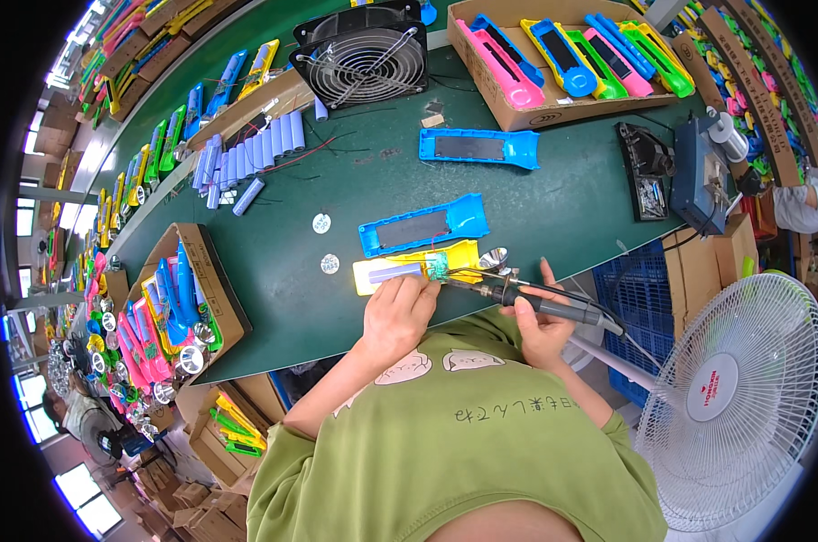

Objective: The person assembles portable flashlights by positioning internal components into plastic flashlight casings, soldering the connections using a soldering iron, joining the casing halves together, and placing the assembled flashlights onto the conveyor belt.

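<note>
A yellow flashlight shell (466,252) lies in front of me with a lilac cylindrical battery (393,273) and a small green circuit board (437,266) in it. My left hand (397,312) is closed in a pinch at the shell's near edge, beside battery and board; its fingertips hide what they grip. My right hand (540,334) holds a soldering iron (562,310) by its dark handle, tip pointing left toward the board. A shiny round reflector (494,259) sits at the shell's right end. Just beyond lies a blue shell (407,231) with a black panel.
Another blue shell (478,147) lies farther back. Lilac batteries (255,152) with wires are grouped back left, near a black fan (361,56). Cardboard boxes of coloured shells stand back right (553,116) and left (219,280). A soldering station (701,172) is at right; a white fan (734,397) stands below.
</note>
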Demonstrator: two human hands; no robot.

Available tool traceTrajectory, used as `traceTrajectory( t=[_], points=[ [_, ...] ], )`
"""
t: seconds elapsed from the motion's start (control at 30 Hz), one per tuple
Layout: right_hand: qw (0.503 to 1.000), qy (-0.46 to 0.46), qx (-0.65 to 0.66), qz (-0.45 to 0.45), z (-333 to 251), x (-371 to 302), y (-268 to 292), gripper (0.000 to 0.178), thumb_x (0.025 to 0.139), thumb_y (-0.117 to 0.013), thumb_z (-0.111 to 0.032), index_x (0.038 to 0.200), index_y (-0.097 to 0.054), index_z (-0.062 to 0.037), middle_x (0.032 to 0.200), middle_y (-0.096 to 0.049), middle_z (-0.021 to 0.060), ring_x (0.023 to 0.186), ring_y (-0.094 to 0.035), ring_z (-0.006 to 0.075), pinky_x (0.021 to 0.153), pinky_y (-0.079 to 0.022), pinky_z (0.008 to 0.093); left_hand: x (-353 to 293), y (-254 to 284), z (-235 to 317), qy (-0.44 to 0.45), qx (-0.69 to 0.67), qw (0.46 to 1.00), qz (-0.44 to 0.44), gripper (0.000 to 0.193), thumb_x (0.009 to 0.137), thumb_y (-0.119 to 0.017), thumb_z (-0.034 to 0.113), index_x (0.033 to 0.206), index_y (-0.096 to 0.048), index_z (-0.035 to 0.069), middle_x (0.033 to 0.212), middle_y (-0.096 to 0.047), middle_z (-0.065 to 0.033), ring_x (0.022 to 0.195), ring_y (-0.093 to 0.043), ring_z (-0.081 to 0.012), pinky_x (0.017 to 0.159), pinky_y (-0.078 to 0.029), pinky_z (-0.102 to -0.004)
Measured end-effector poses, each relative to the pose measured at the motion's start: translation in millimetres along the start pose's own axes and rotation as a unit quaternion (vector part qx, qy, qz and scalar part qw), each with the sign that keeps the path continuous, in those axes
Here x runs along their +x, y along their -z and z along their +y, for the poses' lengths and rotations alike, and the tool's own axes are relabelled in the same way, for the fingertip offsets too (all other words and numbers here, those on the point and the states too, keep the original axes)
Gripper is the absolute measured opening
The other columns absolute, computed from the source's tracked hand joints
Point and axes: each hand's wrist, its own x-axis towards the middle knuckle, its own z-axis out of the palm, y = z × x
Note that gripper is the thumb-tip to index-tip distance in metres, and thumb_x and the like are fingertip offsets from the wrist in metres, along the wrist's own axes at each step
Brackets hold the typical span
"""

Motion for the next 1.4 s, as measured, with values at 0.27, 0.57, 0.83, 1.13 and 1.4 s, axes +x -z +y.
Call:
traceTrajectory(
  t=[0.27,0.57,0.83,1.13,1.4],
  points=[
    [0.993,0.070,0.048,0.076,-3,20,9,0.021,0.079,-0.059,-0.002,0.099,-0.054,0.0021,0.083,-0.063,0.0112,0.071,-0.066,0.0209,0.106,-0.021,0.0471,1,-3,0,0.004,-0.006,1.000,-0.010,0.025,0.064,-0.061,0.003,0.088,-0.060,-0.001,0.081,-0.052,-0.0089,0.072,-0.052,-0.0221,0.060,-0.043,-0.0320],
    [0.863,0.302,-0.402,-0.055,-6,111,39,0.025,0.071,-0.065,-0.002,0.095,-0.057,-0.0037,0.078,-0.065,0.0079,0.073,-0.063,0.0224,0.098,-0.033,0.0467,41,13,-37,0.173,0.041,0.984,0.012,0.035,0.066,-0.066,0.008,0.100,-0.058,0.008,0.091,-0.052,-0.0109,0.081,-0.051,-0.0271,0.069,-0.042,-0.0371],
    [0.775,0.424,-0.452,-0.122,27,152,22,0.055,0.071,-0.054,0.006,0.121,-0.037,-0.0084,0.105,-0.058,0.0072,0.096,-0.058,0.0253,0.100,-0.017,0.0626,19,9,-68,0.236,0.022,0.971,-0.014,0.031,0.065,-0.059,-0.001,0.094,-0.064,0.009,0.090,-0.053,-0.0132,0.077,-0.057,-0.0284,0.064,-0.049,-0.0379],
    [0.792,0.367,-0.455,-0.180,25,153,22,0.060,0.071,-0.052,0.007,0.125,-0.034,-0.0091,0.085,-0.055,0.0071,0.075,-0.056,0.0231,0.099,-0.011,0.0671,-23,11,-41,0.119,-0.113,0.986,0.036,0.051,0.062,-0.078,0.009,0.091,-0.037,0.007,0.107,-0.055,-0.0207,0.100,-0.053,-0.0351,0.081,-0.045,-0.0395],
    [0.833,0.326,-0.413,-0.170,42,120,42,0.050,0.072,-0.054,0.004,0.119,-0.040,-0.0044,0.084,-0.055,0.0072,0.071,-0.054,0.0218,0.100,-0.013,0.0659,64,128,-97,0.121,-0.112,0.986,0.038,0.048,0.061,-0.080,0.012,0.087,-0.041,0.007,0.104,-0.055,-0.0179,0.093,-0.057,-0.0311,0.077,-0.047,-0.0376]
  ],
)
